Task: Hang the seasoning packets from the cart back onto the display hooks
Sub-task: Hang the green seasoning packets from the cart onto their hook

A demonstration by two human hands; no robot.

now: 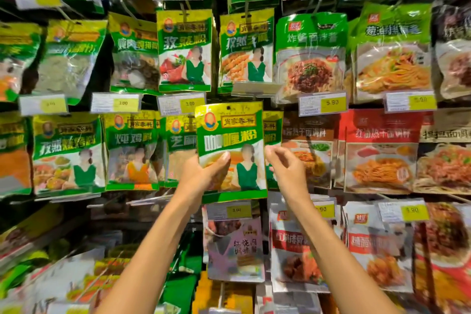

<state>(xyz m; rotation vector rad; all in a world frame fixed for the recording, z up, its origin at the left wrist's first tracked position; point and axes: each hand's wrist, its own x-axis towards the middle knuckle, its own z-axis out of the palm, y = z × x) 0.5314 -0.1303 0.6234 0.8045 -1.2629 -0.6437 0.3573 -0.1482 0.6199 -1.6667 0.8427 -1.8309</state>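
The left hand (205,173) holds a green and yellow seasoning packet (230,132) upright in front of the display, level with the middle row of hanging packets (132,150). Its thumb lies across the packet's front near the lower left; the other fingers are hidden behind, so the packet is gripped between them. The small hole at the packet's top edge sits just below a clear price tag holder (254,88). The right hand (285,168) is just beside the packet's right edge, its fingers (275,151) curled, thumb and forefinger close together; whether they pinch the edge cannot be told. A matching packet (273,130) hangs just behind, partly covered
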